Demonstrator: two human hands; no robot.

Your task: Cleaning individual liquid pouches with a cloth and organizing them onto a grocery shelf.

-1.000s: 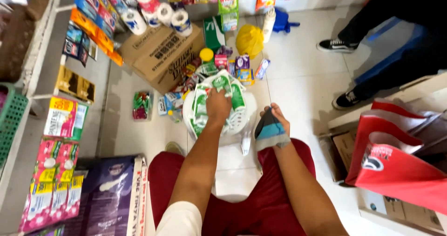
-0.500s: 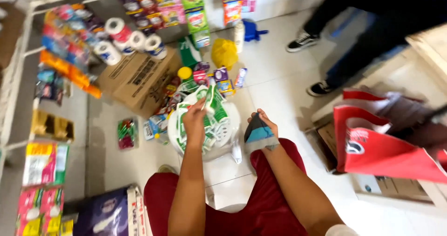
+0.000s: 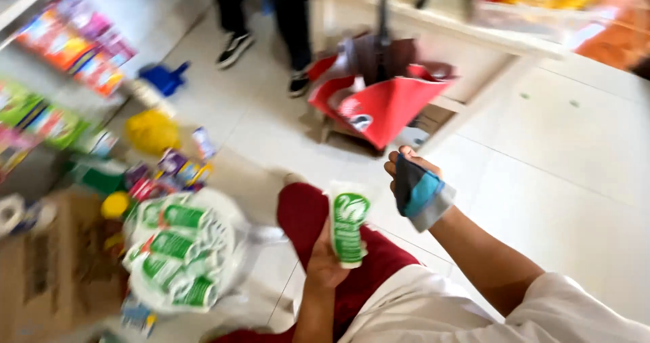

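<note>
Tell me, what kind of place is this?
Most likely a small shop. Colourful packets fill shelves on the left, more goods lie on the tiled floor, and the left hand holds a white and green pouch like those piled in the white basket.

The left hand [image 3: 325, 262] rises from six o'clock, forearm near upright, its grip curled closed around what it carries. The right hand [image 3: 414, 184] reaches in from four o'clock, forearm bare, wrist wrapped in a blue-and-grey band, fingers [image 3: 399, 159] loosely curled.
</note>
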